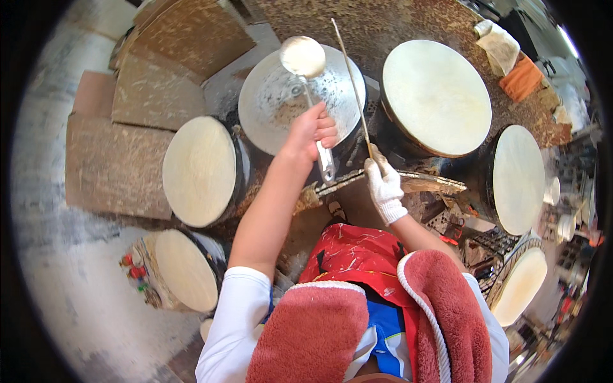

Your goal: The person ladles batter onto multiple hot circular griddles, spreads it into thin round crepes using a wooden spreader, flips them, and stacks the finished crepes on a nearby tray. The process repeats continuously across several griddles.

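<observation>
My bare left hand (313, 131) is closed round the handle of a ladle (302, 59). Its round bowl, pale and creamy inside, hangs over the far edge of a grey round griddle (265, 105) with brown residue in its middle. My right hand (385, 188), in a white knit glove, grips the near end of a long thin stick (353, 80). The stick slants up and away over that griddle's right side. Pale round sheets cover the griddle to the right (437, 96) and the one to the left (199, 171).
More pale-topped round griddles stand at the near left (186, 271), far right (519, 180) and near right (522, 287). Brown boards (115, 166) lie at the left. An orange cloth (520, 80) rests on the worn surface at the far right. Red and green fittings (135, 271) sit at the left.
</observation>
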Demonstrator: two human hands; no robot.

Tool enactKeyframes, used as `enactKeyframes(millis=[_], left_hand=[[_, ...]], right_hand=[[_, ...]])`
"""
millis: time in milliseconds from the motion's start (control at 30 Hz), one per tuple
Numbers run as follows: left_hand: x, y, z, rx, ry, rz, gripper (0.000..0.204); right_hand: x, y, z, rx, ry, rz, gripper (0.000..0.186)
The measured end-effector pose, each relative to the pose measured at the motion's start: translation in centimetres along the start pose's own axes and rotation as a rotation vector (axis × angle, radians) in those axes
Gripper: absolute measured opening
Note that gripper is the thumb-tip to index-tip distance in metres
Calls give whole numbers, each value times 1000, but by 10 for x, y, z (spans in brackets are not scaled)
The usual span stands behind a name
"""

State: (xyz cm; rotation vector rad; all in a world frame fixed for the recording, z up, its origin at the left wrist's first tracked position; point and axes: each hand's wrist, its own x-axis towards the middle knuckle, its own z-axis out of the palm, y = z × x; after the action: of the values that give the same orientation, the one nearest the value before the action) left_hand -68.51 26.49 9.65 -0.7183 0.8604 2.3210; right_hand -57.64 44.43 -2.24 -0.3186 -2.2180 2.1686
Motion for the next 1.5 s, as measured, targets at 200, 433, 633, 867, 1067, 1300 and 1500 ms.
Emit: enactKeyframes(millis=[200,433,633,867,1067,1300,1500], left_hand=[[105,-23,-47,278,165,-59,29],[68,36,-118,1489,643,833,41],[13,92,-64,611,401,639,36],[-59,133,-47,-67,-312,238,35],[-95,124,-80,-168,-266,211,36],[-143,124,-113,-138,-214,405,32],[-164,89,-139,-87,-85,447,35]], right_hand=[[12,25,50,131,113,437,43],[19,17,48,9,113,330,45],[82,-18,118,-39,70,549,46],[75,-32,101,-203,144,260,42],[66,-30,127,-194,61,367,43],[92,-42,91,-267,7,319,47],[101,-39,102,-428,-193,246,47]])
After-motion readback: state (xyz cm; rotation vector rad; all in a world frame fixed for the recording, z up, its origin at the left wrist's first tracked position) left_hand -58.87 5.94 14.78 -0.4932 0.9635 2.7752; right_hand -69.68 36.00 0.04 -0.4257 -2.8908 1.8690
